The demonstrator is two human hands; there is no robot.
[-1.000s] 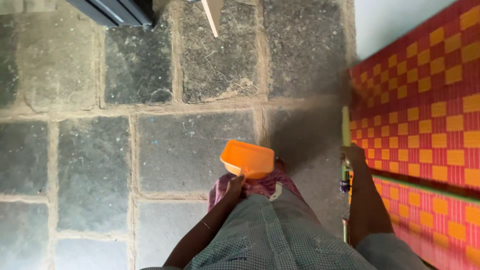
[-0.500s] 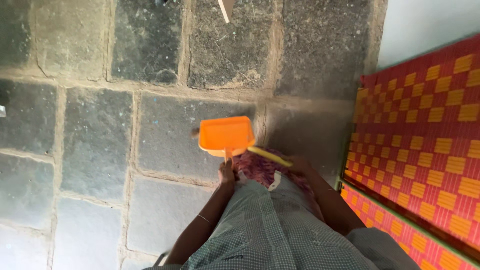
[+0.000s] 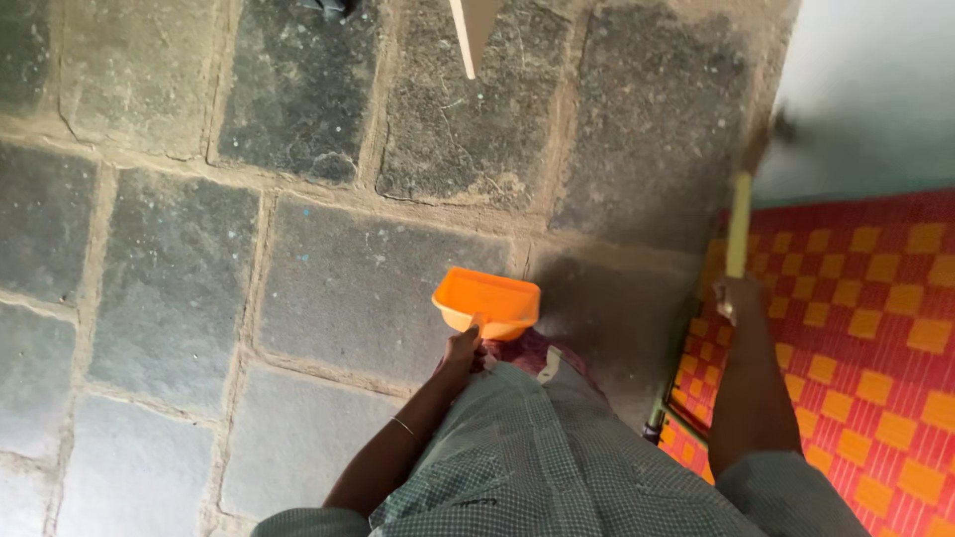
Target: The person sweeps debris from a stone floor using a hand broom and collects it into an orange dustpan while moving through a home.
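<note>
Nearest, a green checked garment (image 3: 537, 457) is seen at the bottom edge. Just beyond it, an orange dustpan (image 3: 487, 301) is held by its handle in the closed left hand (image 3: 464, 348), low above the grey stone floor (image 3: 348, 288). A yellow broom handle (image 3: 737, 224) is clasped by the right hand (image 3: 734, 295) over a red-and-yellow checked mat (image 3: 856, 328), its blurred head reaching toward the far pale wall (image 3: 865, 89).

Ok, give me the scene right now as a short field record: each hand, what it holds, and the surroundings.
left hand: grips the handle of an orange dustpan, held above the floor
right hand: closed around a yellow broom handle; broom head blurred
floor: dark stone slabs with sandy joints
mat: red and orange chequered, at right
clothing: green checked shirt
</note>
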